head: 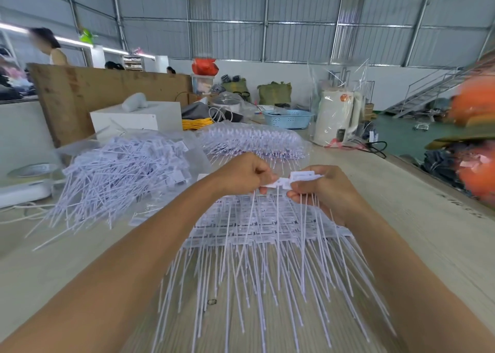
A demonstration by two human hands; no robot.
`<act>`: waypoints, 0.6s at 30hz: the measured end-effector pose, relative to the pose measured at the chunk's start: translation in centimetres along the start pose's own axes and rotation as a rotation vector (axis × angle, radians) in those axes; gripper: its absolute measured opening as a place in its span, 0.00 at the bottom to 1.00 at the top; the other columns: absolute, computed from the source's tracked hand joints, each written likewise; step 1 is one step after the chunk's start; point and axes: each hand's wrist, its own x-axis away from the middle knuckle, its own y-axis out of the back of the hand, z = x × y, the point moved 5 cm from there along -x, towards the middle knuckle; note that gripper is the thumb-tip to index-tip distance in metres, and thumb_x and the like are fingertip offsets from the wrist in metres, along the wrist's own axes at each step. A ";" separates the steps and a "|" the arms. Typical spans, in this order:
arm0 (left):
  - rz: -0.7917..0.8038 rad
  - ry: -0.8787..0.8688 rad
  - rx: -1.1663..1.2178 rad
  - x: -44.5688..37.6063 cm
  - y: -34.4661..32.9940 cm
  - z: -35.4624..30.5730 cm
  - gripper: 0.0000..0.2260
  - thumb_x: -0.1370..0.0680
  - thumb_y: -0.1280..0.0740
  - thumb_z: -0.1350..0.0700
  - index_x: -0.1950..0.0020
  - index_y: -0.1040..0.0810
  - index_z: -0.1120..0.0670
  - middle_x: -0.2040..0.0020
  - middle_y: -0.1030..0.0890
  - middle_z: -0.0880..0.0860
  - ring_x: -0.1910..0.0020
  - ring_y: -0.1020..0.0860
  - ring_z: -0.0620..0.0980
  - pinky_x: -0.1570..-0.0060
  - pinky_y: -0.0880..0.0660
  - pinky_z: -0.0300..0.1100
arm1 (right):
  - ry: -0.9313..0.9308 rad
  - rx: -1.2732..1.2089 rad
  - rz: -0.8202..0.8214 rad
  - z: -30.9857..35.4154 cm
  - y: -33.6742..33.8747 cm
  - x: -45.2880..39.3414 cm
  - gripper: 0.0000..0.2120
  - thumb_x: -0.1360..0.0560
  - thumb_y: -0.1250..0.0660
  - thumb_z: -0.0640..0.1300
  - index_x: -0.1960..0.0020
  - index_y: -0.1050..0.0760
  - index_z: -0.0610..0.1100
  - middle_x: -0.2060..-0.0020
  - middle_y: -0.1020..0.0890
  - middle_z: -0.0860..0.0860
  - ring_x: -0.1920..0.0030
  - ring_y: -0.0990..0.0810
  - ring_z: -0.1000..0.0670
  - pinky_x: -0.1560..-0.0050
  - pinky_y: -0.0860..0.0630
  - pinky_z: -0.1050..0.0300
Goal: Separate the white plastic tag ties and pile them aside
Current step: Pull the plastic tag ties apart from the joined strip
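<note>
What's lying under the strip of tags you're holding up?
Under the strip pinched by the left hand and right hand lies a stack of joined tag ties, tails fanning toward the camera. The table beneath the stack is covered.

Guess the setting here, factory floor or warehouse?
Likely a small workshop in a warehouse shed: corrugated metal walls, a long worktable heaped with a pile of white tag ties, and stuffed sacks against the far wall.

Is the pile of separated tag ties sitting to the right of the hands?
No, the loose pile of separated tag ties lies on the table to the left of the left hand and right hand.
</note>
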 end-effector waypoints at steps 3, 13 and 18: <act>-0.024 -0.020 -0.061 -0.2 0.1 -0.2 0.10 0.22 0.34 0.54 0.63 0.22 0.51 0.68 0.21 0.45 0.73 0.27 0.35 0.65 0.31 0.33 | -0.005 0.064 0.018 -0.2 -0.3 0.2 0.06 0.31 0.31 0.27 0.55 0.23 0.34 0.68 0.19 0.40 0.71 0.20 0.48 0.66 0.19 0.57; -0.074 0.268 0.217 -0.8 -0.9 0.6 0.12 0.24 0.32 0.58 0.68 0.25 0.56 0.78 0.25 0.46 0.73 0.27 0.42 0.65 0.29 0.35 | 0.424 0.706 -0.184 1.6 -1.3 1.4 0.08 0.31 0.29 0.33 0.65 0.27 0.40 0.69 0.23 0.45 0.67 0.22 0.43 0.67 0.25 0.52; -0.153 0.327 0.114 -0.7 0.2 1.9 0.16 0.25 0.32 0.60 0.73 0.29 0.58 0.75 0.28 0.53 0.75 0.30 0.47 0.69 0.34 0.37 | 0.527 0.281 -0.130 3.7 -1.5 2.4 0.08 0.32 0.28 0.32 0.64 0.23 0.42 0.69 0.21 0.48 0.73 0.21 0.50 0.73 0.24 0.59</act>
